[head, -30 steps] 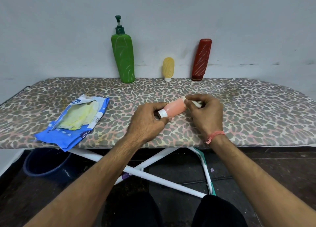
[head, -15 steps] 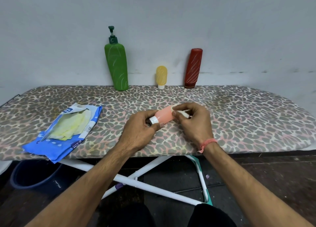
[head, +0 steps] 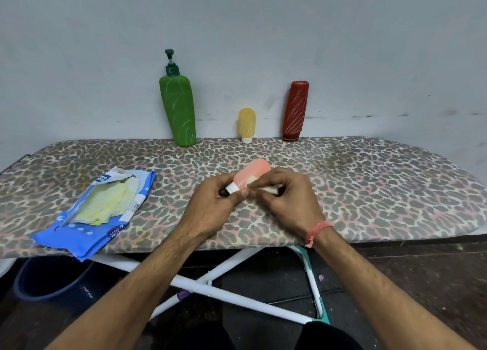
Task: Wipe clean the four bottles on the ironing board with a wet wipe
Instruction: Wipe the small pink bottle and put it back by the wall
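Head view: L hand [head: 210,204] pinches pink bottle [head: 251,174] by its cap over the board [head: 369,186]; R hand [head: 287,196] grips wipe [head: 268,188], now slid down toward cap end vs 1 s ago; wiping underway, 3 bottles wait by wall.

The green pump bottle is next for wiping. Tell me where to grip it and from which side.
Grip the green pump bottle round its broad middle body, coming from the front, since its back stands close to the wall. It is upright and tall, and the thin pump head looks a poor hold. The yellow bottle to its right stands apart, so fingers should have room.
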